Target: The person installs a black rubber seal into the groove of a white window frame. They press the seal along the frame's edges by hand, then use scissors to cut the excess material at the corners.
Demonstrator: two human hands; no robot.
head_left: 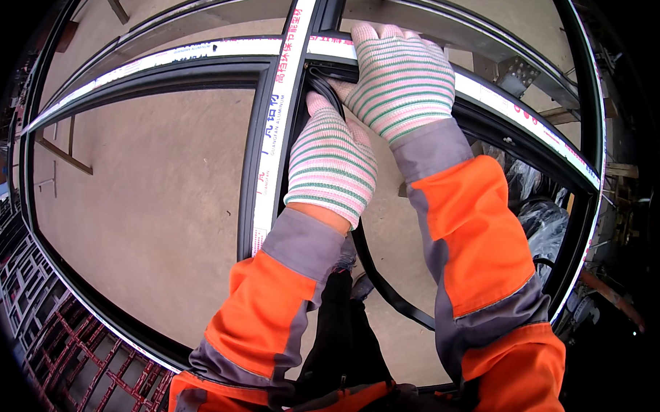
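Note:
A large black metal window frame (255, 160), its faces covered with white printed film, lies before me. My left hand (331, 159), in a pink, white and green striped knit glove, is closed on a black rubber seal strip (375, 273) beside the upright bar. The strip bends in a loop at the corner where the bars cross, and its tail hangs below my wrist toward the lower right. Over the crossbar (486, 95), just right of that corner, my right hand (403, 81) is wrapped, gloved alike. Its thumb lies close to the strip's loop, partly hidden.
Grey metal supports (516, 74) show beyond the crossbar. Bundles in clear plastic wrap (544, 224) lie on the right, below the frame. Dark red and grey lattice pieces (92, 357) are at the lower left. Concrete floor (150, 163) shows through the openings.

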